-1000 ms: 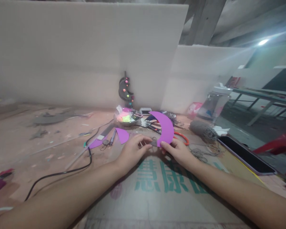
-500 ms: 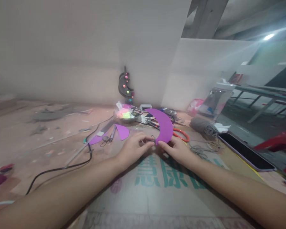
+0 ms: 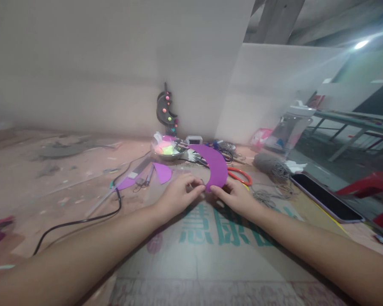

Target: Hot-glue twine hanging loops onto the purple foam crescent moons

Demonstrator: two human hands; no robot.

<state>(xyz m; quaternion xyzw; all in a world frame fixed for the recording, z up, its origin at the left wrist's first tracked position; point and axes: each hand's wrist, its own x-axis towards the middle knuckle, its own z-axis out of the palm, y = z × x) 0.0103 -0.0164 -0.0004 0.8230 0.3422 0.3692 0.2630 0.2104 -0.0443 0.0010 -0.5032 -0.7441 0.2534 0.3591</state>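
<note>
A purple crescent cut from a thin sheet stands up between my hands over the printed cardboard. My right hand pinches its lower end, thumb in front and fingers behind. At the crescent's lower left tip, my left hand has thumb and forefinger drawn together; what lies between them is too small to make out. Behind my right hand rest the orange scissor handles. A purple offcut and a pen lie left of my left hand.
Against the wall stands a dark crescent with coloured balls. A bowl of bright pieces is before it. To the right are a grey yarn roll, a phone and a clear bottle. A black cable runs at left.
The view has shifted slightly. The dark thin curl that showed by my left fingertips is now hardly visible. Both hands stay at the crescent's lower end.
</note>
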